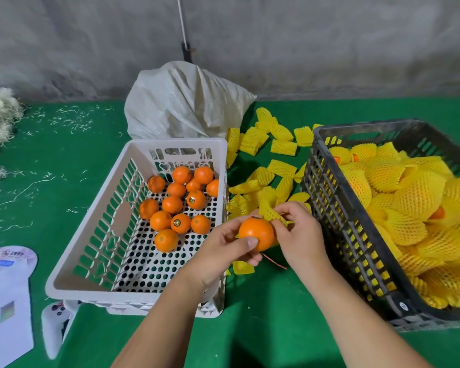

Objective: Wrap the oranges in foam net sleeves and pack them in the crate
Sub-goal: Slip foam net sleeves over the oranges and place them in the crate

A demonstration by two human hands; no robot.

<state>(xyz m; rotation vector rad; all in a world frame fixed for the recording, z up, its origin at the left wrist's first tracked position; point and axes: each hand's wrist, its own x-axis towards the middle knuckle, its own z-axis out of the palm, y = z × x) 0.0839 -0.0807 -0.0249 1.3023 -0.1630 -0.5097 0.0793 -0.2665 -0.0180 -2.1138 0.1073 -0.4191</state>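
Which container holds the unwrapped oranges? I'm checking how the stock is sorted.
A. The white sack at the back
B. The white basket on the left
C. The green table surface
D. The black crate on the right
B: bare oranges lie in the white basket, while the black crate holds net-sleeved fruit.

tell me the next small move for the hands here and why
Probably pull the foam net sleeve over the orange: the left hand holds the fruit bare, and the right hand pinches the sleeve right against it, not yet around it.
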